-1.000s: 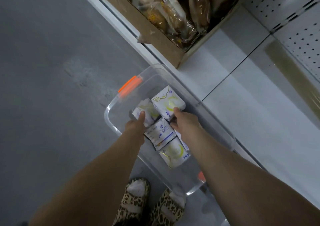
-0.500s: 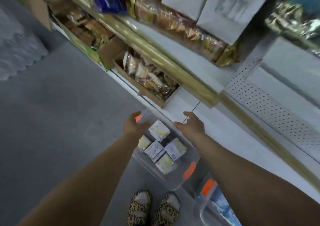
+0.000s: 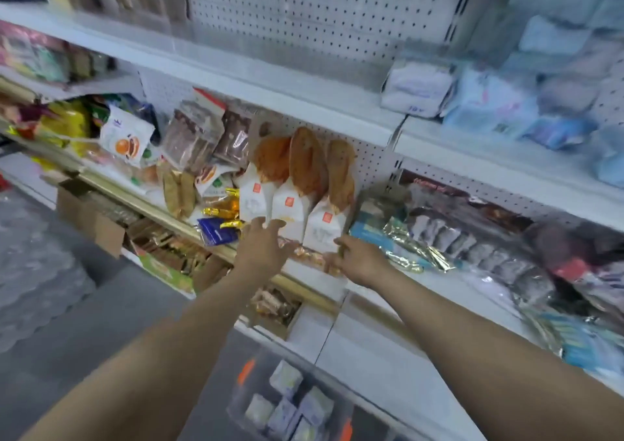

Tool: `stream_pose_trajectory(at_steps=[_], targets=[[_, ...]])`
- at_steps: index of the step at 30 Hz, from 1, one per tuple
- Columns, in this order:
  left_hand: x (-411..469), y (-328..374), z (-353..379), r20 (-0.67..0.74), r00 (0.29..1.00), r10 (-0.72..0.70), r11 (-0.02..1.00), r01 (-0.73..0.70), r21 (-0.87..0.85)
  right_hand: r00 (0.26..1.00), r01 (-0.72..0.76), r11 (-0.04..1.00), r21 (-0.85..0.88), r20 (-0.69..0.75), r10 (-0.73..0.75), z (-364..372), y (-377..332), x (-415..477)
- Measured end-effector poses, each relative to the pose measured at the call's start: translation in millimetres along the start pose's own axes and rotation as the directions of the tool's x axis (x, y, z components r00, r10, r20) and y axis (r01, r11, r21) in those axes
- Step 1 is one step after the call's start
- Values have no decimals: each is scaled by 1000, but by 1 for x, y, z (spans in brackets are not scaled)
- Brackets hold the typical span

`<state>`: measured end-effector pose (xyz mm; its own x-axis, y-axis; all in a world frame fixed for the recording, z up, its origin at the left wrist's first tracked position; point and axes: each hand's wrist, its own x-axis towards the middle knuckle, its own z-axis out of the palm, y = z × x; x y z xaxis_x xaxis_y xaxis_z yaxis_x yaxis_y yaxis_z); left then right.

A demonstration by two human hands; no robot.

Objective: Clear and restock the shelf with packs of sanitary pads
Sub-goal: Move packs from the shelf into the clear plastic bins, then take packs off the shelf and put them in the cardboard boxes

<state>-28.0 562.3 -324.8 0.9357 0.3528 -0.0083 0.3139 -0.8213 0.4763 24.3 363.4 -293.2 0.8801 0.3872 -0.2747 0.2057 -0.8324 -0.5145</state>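
Several white packs of sanitary pads (image 3: 285,403) lie in a clear plastic bin (image 3: 243,390) with orange clips on the floor at the bottom of the view. My left hand (image 3: 261,248) is raised in front of the middle shelf, fingers spread, holding nothing. My right hand (image 3: 358,258) is beside it with loosely curled fingers and nothing in it. Both hands are just in front of white bags of bread (image 3: 293,191) on that shelf. More pale blue and white soft packs (image 3: 418,88) sit on the upper shelf at the right.
The middle shelf (image 3: 314,287) with a gold front rail carries snack bags (image 3: 199,137) at the left and foil and dark packets (image 3: 472,238) at the right. A cardboard box (image 3: 91,218) stands low at the left. The grey floor (image 3: 60,305) lies left of the shelving.
Both hands left the bin and rose to the middle shelf. The view swung up from the floor to the shelves. The bin stays on the floor with the packs in it.
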Motion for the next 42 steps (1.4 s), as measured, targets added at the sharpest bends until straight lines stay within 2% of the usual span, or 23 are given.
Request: stream_pose_trajectory(at_steps=[4,9,11,15,22,27,32,38,42], targets=[[14,64,-84,-156,978,137,990,-139,0,979,72,996,-55,-185,-81,-95,-43,-41],[12,141,-156,-348,893,285,945,-322,-52,909,101,992,-74,-398,-123,-183,-68,-97],[8,169,-170,-367,877,310,929,-362,-82,880,92,992,-85,-459,-121,-208,-68,-112],[8,215,-178,-291,889,354,893,-414,-178,845,5,998,-62,-533,-37,-244,-56,-134],[3,284,-159,-219,892,395,817,-450,-361,812,-51,998,27,-581,57,-285,-12,-164],[9,320,-138,-190,899,395,833,-437,-338,762,-103,993,61,-637,118,-317,31,-172],[13,355,-117,-160,911,379,850,-412,-328,747,-154,983,98,-639,181,-345,81,-171],[33,388,-96,-169,934,316,893,-353,-279,776,-221,973,71,-591,220,-370,123,-153],[41,390,-87,-314,933,174,949,-244,-199,834,-240,970,30,-504,222,-379,145,-136]])
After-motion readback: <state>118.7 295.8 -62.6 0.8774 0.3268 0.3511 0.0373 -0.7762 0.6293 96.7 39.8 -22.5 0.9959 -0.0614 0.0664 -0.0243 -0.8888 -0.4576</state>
